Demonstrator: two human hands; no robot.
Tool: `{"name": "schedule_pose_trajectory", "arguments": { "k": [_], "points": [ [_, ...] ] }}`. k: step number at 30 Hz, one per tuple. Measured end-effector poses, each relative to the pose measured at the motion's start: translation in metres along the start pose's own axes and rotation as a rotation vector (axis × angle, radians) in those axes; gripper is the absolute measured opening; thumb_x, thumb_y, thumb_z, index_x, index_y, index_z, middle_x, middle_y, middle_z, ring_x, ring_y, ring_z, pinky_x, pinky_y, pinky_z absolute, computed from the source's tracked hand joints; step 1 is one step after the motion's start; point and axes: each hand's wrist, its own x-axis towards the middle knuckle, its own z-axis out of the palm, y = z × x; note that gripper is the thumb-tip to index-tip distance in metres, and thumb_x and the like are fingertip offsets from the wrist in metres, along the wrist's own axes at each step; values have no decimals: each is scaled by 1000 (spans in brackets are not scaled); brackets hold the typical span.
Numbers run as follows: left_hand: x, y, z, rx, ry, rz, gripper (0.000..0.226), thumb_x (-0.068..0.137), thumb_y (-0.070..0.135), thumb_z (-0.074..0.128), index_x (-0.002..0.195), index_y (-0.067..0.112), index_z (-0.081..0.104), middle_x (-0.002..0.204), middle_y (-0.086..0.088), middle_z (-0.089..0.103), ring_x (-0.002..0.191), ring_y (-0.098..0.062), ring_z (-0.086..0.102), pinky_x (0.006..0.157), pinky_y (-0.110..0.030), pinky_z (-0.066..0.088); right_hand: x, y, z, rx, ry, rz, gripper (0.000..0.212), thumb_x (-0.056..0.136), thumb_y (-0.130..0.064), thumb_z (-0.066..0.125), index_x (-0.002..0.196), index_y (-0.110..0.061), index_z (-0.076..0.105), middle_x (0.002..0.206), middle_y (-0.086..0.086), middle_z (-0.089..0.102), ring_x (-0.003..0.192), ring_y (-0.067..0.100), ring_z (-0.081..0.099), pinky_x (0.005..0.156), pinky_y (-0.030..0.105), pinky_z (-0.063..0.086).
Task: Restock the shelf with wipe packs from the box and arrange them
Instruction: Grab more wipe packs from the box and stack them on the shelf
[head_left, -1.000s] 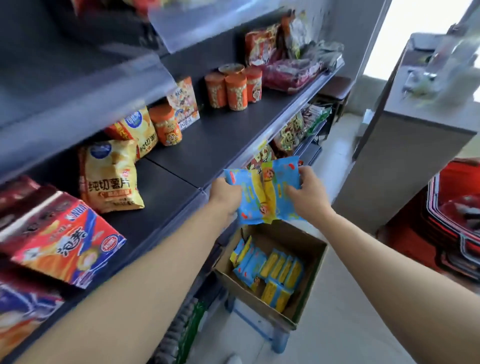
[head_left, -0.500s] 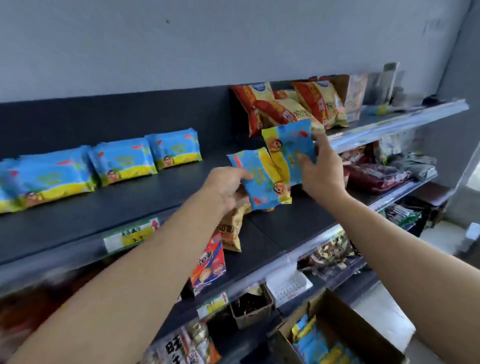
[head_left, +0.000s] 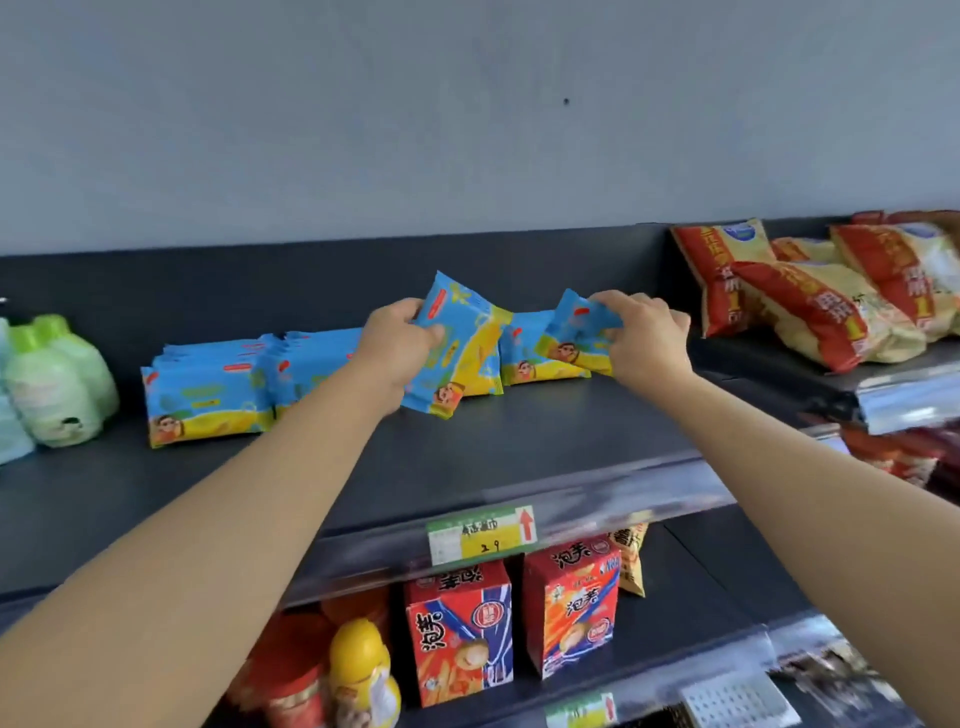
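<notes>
Your left hand (head_left: 397, 340) grips a pack (head_left: 462, 358), your right hand (head_left: 647, 340) pinches a second pack (head_left: 579, 332); lay both flat on the shelf (head_left: 493, 447), flush with the row (head_left: 208, 387).

We are taking in the other goods around us.
At the far left we are seeing pale green bottles (head_left: 57, 379) standing bunched together, while at the right red-and-yellow chip bags (head_left: 810, 306) are lying heaped on each other. Below, two red snack boxes (head_left: 460, 631) are standing upright side by side, an orange bag (head_left: 631, 561) is leaning just beside the right one, and a yellow container (head_left: 358, 660) is sitting to their left. A price label (head_left: 480, 535) with a red arrow is hanging above the boxes.
</notes>
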Motion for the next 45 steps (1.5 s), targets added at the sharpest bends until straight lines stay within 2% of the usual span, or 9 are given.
{"name": "schedule_pose_trajectory", "arguments": {
  "k": [7,11,13,17,22,28,32,38,45],
  "points": [
    [41,-18,-7,340,-61,177,20,93,7,53,110,11,62,97,-3,61,80,-14,57,62,-25,43,30,-2,45,-163,-158,-2,57,85,-3,47,135,-31,47,122,8,55,118,28,40,98,37,27],
    [60,-27,0,493,-50,189,19,91,11,56,110,12,53,113,-7,60,97,-22,59,79,-35,47,46,1,60,-130,-214,-47,51,86,-2,47,130,-27,46,115,7,56,117,28,40,99,37,26],
    [64,-30,4,576,-58,185,14,92,13,56,105,14,50,113,-7,58,94,-21,56,76,-35,45,54,2,68,-87,-250,-65,44,86,1,46,125,-22,45,107,8,55,115,29,40,99,37,26],
    [66,-32,13,683,-80,164,20,94,15,54,113,14,50,121,-4,52,91,-19,52,73,-32,41,68,5,83,-68,-326,-122,41,88,0,47,123,-21,48,122,9,53,119,28,38,102,37,25],
    [70,-35,28,769,-91,141,20,94,15,55,113,15,51,128,-6,52,71,-16,46,62,-26,35,79,13,89,-4,-249,-161,42,88,-10,57,126,-25,49,130,6,42,122,27,35,104,37,27],
    [75,-35,42,810,-88,165,18,90,10,59,108,10,57,119,-5,56,93,-19,51,77,-30,41,81,17,88,61,-234,-209,47,86,-11,58,130,-22,46,131,6,45,124,27,34,104,38,27],
    [80,-36,46,881,-78,182,30,89,10,62,119,8,59,119,-3,51,110,-21,53,89,-30,43,79,8,89,120,-145,-288,40,89,-12,56,128,-18,51,128,5,49,123,26,37,103,37,27],
    [84,-40,42,1040,-154,260,51,86,9,67,133,12,49,125,-4,47,116,-21,50,97,-34,45,76,-2,86,164,-97,-409,28,91,-6,52,118,-9,60,121,8,58,116,26,45,95,34,37],
    [89,-49,42,1057,-118,387,50,85,12,67,132,13,48,126,-3,47,119,-18,41,97,-28,38,70,-5,82,158,-67,-396,26,90,-3,50,113,-6,63,118,10,59,113,27,48,90,33,40]
  ]
}}
